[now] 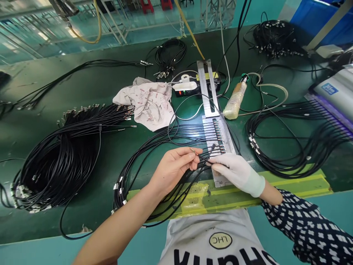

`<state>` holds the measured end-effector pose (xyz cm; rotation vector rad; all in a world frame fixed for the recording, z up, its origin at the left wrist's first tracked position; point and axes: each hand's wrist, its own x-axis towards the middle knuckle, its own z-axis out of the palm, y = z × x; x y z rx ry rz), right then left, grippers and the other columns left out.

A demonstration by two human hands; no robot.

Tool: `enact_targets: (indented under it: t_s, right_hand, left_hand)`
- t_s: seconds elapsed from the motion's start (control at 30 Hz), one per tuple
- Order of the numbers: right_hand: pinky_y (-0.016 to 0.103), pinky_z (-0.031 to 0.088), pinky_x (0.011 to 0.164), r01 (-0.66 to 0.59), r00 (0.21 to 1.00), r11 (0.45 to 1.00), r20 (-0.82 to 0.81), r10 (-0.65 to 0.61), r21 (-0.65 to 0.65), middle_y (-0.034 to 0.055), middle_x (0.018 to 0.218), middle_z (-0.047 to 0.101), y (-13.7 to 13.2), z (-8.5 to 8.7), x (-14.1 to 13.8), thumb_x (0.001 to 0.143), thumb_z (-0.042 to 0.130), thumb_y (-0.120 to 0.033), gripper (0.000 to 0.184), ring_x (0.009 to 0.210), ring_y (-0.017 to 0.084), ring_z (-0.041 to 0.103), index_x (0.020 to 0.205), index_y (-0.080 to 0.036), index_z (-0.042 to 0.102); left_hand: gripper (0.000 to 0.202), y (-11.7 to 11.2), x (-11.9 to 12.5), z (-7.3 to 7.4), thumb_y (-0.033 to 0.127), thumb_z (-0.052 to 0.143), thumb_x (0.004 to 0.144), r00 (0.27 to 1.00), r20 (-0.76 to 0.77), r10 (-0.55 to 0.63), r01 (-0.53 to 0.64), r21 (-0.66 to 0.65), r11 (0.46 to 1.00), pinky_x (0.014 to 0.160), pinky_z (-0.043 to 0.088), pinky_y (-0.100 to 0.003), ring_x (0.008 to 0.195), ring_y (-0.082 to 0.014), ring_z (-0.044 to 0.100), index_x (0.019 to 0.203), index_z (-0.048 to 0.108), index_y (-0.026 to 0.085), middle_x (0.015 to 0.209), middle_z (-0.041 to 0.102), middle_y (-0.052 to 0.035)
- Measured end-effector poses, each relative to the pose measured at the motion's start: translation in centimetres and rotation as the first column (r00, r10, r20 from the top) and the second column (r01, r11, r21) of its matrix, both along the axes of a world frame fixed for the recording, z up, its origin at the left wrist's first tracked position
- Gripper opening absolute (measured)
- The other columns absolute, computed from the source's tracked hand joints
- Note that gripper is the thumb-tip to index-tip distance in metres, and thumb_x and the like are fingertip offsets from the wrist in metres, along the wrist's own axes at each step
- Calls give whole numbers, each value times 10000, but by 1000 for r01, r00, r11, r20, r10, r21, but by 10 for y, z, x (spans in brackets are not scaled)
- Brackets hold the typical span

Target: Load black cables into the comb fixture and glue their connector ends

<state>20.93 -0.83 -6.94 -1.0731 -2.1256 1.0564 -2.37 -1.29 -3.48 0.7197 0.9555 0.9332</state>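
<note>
A green workbench (pixel 82 88) runs under and well beyond both hands. Far out to the left of the left hand lies a big coil of black cables (pixel 63 162), its metal ends fanned toward the middle of the bench. Well to the right of the right hand lie looser cable loops (pixel 289 147). A flatter bundle of cables (pixel 143 162) curves beneath the left wrist and forearm, and its ends sit side by side in the metal fixture (pixel 217 129), which stretches away from just beyond the right hand. Past the left hand, further up the bench, a crumpled printed cloth (pixel 150 103) lies. A wrapped bottle (pixel 234 101) rests tilted beyond the right hand, just beside the fixture.

The left hand (pixel 175 167), bare, has its fingers curled in, with thumb and fingertips pinched on the metal-tipped end of a thin black cable (pixel 204 159). The right hand (pixel 234 171), in a white glove, sits on the near end of the fixture, its fingers closed around the same cable. The cable spans the small gap between the two hands
</note>
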Motion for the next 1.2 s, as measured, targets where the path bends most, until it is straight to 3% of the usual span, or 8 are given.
enact_targets:
  t_s: [0.2, 0.43, 0.53, 0.67, 0.87, 0.97, 1.1, 1.2]
  right_hand:
    - [310, 466, 737, -84, 996, 995, 7, 84, -51, -12, 754, 687, -5, 0, -5, 1093, 463, -321, 330, 732, 166, 627, 875, -221, 689]
    - [390, 478, 914, -108, 981, 939, 190, 47, 327, 62, 1093, 730, 3, -15, 14, 1019, 649, -353, 189, 1000, 238, 656, 1120, -212, 724]
    - [439, 459, 912, -126, 917, 851, 388, -97, 510, 101, 1170, 682, 13, -13, 28, 1004, 655, -385, 201, 1055, 291, 611, 1003, -209, 752]
    - [370, 426, 666, -48, 777, 796, 523, -349, 603, 93, 993, 644, 17, -9, 45, 1013, 608, -396, 233, 825, 243, 598, 1018, -226, 766]
    - [385, 561, 848, 105, 898, 738, 255, -358, 667, 128, 1236, 634, 27, 14, 58, 1034, 543, -293, 221, 1083, 282, 649, 1119, -191, 719]
    - [446, 566, 978, 7, 970, 756, 178, -163, 655, 127, 1324, 629, 34, 37, 57, 1033, 532, -275, 191, 1199, 310, 626, 1113, -230, 700]
    - [517, 545, 1068, 123, 989, 865, -133, -66, 486, 103, 1379, 627, 41, 68, 47, 1080, 462, -344, 220, 1266, 303, 625, 1079, -259, 664]
    - [514, 606, 958, 210, 908, 952, -406, -106, 223, 107, 1374, 645, 52, 86, 41, 1129, 255, -461, 436, 1210, 280, 680, 1128, -257, 640]
  left_hand:
    - [258, -3, 5, -4, 357, 830, 813, 999, 12, 36, -36, 26, 999, 634, 455, -229, 613, -73, 566, 835, 787, 104, 795, 706, -71]
    - [262, -5, 2, -5, 345, 842, 802, 991, -6, 135, -135, 57, 989, 591, 440, -235, 570, -69, 559, 721, 738, 119, 797, 720, -70]
    - [236, -8, -2, -6, 348, 831, 813, 988, -21, 150, -148, 78, 986, 611, 446, -238, 592, -76, 557, 770, 762, 127, 773, 707, -63]
    - [225, -16, -13, -7, 355, 799, 842, 992, -77, 99, -86, 155, 984, 626, 457, -251, 629, -101, 569, 926, 804, 146, 764, 686, -59]
    - [397, -26, -43, -2, 500, 656, 921, 972, -48, -232, 233, 371, 899, 774, 518, -332, 816, -196, 662, 1082, 795, 164, 963, 708, -131]
    - [417, -17, -56, 1, 528, 632, 934, 956, -258, -138, 234, 392, 890, 813, 523, -349, 873, -223, 674, 1106, 756, 169, 969, 731, -133]
    - [179, 9, -61, 6, 340, 640, 964, 681, -679, 274, 315, 609, 728, 888, 502, -320, 942, -192, 661, 934, 741, 195, 968, 730, -84]
    - [276, 29, -59, 8, 301, 478, 1038, 487, -828, 279, 654, 557, 511, 1000, 482, -367, 1109, -216, 653, 1102, 725, 198, 1128, 732, -105]
